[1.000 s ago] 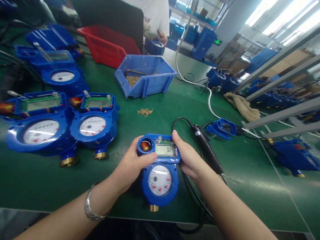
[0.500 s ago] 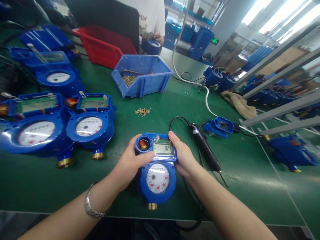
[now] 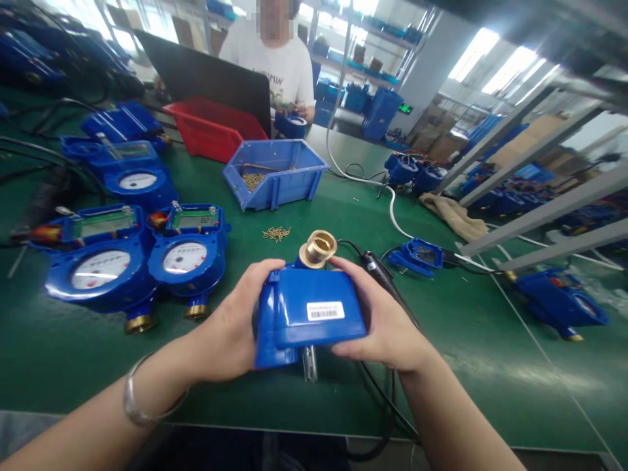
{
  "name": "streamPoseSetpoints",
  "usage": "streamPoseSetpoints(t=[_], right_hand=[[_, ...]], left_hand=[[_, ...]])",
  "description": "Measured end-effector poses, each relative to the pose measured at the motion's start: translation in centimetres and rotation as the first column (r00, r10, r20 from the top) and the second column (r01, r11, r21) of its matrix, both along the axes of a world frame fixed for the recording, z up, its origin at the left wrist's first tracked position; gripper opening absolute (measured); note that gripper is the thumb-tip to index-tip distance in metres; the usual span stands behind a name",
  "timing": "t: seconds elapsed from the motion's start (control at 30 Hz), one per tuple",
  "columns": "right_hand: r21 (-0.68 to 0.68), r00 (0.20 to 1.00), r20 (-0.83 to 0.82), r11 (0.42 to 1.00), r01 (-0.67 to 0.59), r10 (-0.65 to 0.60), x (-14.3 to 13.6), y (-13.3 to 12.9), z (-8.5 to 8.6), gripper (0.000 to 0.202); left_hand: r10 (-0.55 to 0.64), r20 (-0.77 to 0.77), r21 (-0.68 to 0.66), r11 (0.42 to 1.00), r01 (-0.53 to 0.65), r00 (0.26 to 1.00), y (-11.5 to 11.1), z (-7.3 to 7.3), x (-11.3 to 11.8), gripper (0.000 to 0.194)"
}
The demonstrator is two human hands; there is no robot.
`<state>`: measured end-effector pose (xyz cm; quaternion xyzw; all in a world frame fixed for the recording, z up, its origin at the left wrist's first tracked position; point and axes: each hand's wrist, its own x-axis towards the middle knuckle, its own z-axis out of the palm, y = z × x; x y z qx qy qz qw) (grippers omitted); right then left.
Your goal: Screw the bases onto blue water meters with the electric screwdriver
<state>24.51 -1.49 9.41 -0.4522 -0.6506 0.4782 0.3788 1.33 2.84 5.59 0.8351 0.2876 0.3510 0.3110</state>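
1. Over the near part of the green desk (image 3: pixel 220 405), one blue meter (image 3: pixel 294 304) is held between two hands, one brass end (image 3: pixel 321 247) up and one barcode label (image 3: pixel 325 311) facing the camera.
2. Left hand (image 3: pixel 228 324) and right hand (image 3: pixel 385 320) are each half open, curved around its sides.
3. At left, two open meters (image 3: pixel 186 258) sit side by side.
4. Beyond are one screw pile (image 3: pixel 277 233), one blue bin (image 3: pixel 294 184) and one red bin (image 3: pixel 210 134).
5. One black tool (image 3: pixel 380 271) lies partly hidden behind the right hand.

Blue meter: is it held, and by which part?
Yes: the left hand and right hand grip opposite sides of the blue meter's housing.
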Motion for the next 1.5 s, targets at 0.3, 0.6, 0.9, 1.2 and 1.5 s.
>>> streamPoseSetpoints(t=[0.3, 0.6, 0.9, 1.2, 1.5], right_hand=[[0.345, 0.964, 0.263, 0.937, -0.051, -0.044, -1.5, -1.9, -3.2, 0.074], [0.456, 0.938, 0.296, 0.890, 0.029, -0.182, -2.0, -4.3, -5.0, 0.072], [0.679, 0.814, 0.457, 0.732, -0.059, -0.359, -3.5, -8.2, -10.9, 0.069], [0.562, 0.894, 0.379, 0.827, -0.017, -0.239, -0.9, -5.8, -4.2, 0.029], [0.598, 0.620, 0.761, 0.578, -0.555, -0.191, -3.3, -1.8, -1.7, 0.022]], left_hand=[[0.113, 0.089, -0.031, 0.993, -0.110, 0.990, -1.4, -4.2, -0.8, 0.067], [0.331, 0.267, -0.946, -0.091, 0.312, 0.905, -3.2, -2.6, -0.9, 0.064], [0.312, 0.250, -0.945, -0.129, 0.301, 0.917, -3.2, -2.5, -0.2, 0.044], [0.266, 0.254, -0.966, 0.022, 0.258, 0.930, -2.7, -3.0, 0.1, 0.027], [0.301, 0.253, -0.967, 0.067, 0.244, 0.919, -3.4, -2.4, 0.9, 0.053]])
